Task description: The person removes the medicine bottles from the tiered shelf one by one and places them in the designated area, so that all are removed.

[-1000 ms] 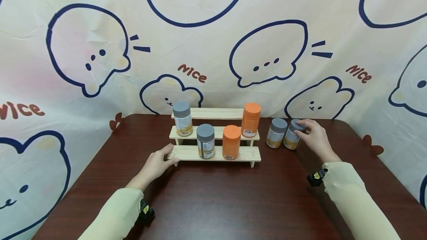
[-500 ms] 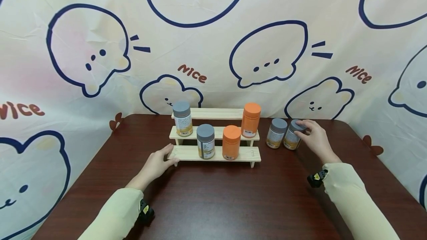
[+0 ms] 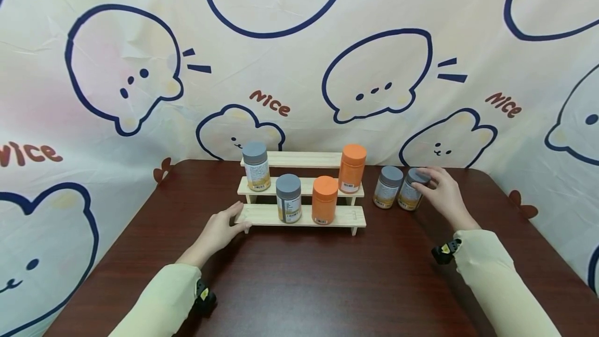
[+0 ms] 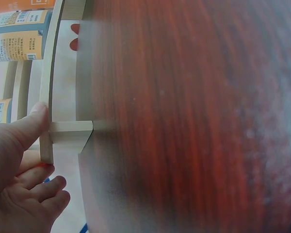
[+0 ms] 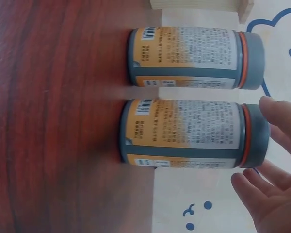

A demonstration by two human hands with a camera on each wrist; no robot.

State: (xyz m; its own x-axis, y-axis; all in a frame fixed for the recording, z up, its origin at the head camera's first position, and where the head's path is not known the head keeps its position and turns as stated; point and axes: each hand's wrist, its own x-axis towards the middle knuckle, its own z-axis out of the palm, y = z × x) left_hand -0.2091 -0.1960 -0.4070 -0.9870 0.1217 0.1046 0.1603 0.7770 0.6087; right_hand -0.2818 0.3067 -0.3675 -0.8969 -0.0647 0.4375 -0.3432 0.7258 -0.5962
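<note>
At the lower left end of a three-step wooden shelf [image 3: 262, 214], my left hand [image 3: 217, 231] pinches the bottom step, thumb on its front and index finger at its end in the left wrist view. My right hand [image 3: 442, 195] holds the grey lid of a supplement bottle [image 5: 184, 133] between thumb and fingers. That bottle stands upright on the table. Just left of it is a matching grey-lidded bottle [image 3: 388, 187], which no hand touches. A grey-lidded bottle [image 3: 288, 199] and an orange bottle [image 3: 324, 200] stand on the bottom step.
The middle step bears another grey-lidded bottle [image 3: 256, 167] at its left end and an orange bottle [image 3: 352, 169] at its right. Behind the dark wooden table [image 3: 337, 285] hangs a pale cartoon-print curtain [image 3: 299, 72], which also runs along both sides.
</note>
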